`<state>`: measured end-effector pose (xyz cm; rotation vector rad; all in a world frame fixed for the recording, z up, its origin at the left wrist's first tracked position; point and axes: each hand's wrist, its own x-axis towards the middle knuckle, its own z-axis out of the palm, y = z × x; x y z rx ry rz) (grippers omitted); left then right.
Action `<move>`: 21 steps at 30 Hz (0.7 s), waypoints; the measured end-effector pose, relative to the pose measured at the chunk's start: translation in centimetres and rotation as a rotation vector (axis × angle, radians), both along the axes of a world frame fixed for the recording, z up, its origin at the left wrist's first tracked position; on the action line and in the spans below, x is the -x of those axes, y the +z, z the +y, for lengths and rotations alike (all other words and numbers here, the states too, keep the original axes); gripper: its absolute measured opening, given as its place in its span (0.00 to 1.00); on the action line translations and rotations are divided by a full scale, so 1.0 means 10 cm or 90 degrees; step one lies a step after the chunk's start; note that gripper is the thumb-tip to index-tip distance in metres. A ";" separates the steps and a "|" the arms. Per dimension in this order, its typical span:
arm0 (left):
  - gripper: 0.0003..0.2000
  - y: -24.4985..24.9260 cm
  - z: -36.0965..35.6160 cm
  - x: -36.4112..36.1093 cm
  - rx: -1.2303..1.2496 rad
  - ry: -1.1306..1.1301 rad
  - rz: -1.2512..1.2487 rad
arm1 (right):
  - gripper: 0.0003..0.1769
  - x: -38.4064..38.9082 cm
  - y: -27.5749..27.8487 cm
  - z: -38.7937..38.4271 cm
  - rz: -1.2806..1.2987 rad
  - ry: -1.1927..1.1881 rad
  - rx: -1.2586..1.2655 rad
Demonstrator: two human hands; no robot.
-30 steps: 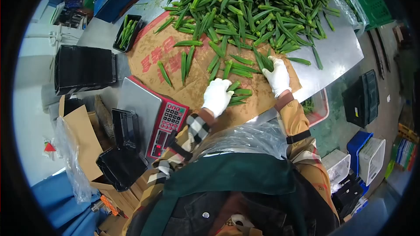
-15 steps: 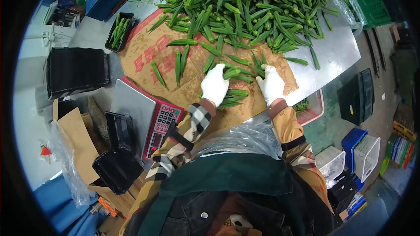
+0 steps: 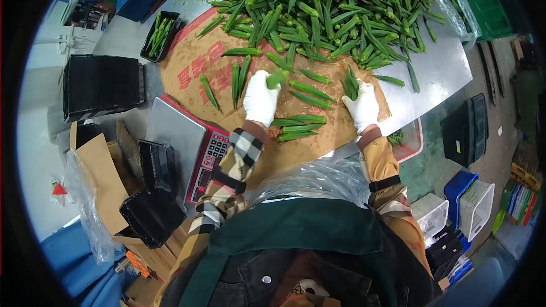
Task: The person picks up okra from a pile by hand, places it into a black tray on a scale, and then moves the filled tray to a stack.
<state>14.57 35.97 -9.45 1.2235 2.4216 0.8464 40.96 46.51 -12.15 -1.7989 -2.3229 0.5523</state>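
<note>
My left hand (image 3: 261, 101), in a white glove, is closed on an okra pod (image 3: 277, 78) that is a little blurred. To its right, my gloved right hand (image 3: 363, 106) grips a few okra pods (image 3: 350, 83), their tips pointing away from me. Between the hands, loose okra pods (image 3: 310, 95) lie on a flattened cardboard sheet (image 3: 330, 133) with red print. Closer to me, a small row of okra pods (image 3: 298, 127) lies side by side on the cardboard. A large okra heap (image 3: 330, 17) covers the far part of the metal table.
A red digital scale (image 3: 207, 156) stands at the left, with open black trays (image 3: 153, 216) beside it. Farther back are a black tray of okra (image 3: 161, 37) and a stack of black trays (image 3: 102, 87). Right of the table, crates (image 3: 475, 207) and a dark bin (image 3: 463, 128) sit on the floor.
My left hand has moved left, away from the row, carrying an okra pod. My right hand has shifted slightly right, with okra pods now upright in its fingers.
</note>
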 end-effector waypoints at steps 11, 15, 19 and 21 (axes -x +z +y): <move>0.25 0.26 -0.29 0.26 0.095 -0.017 -0.716 | 0.25 0.49 0.41 -0.27 0.097 0.238 0.018; 0.34 0.64 -0.59 0.26 -0.041 -0.064 -1.158 | 0.36 0.78 0.32 -0.34 -0.041 0.322 -0.018; 0.35 0.62 -0.69 0.17 -0.087 -0.064 -1.186 | 0.39 0.85 0.22 -0.25 -0.035 0.259 0.013; 0.33 0.65 -0.72 0.19 -0.061 -0.064 -1.090 | 0.40 0.80 0.26 -0.21 0.043 0.187 0.072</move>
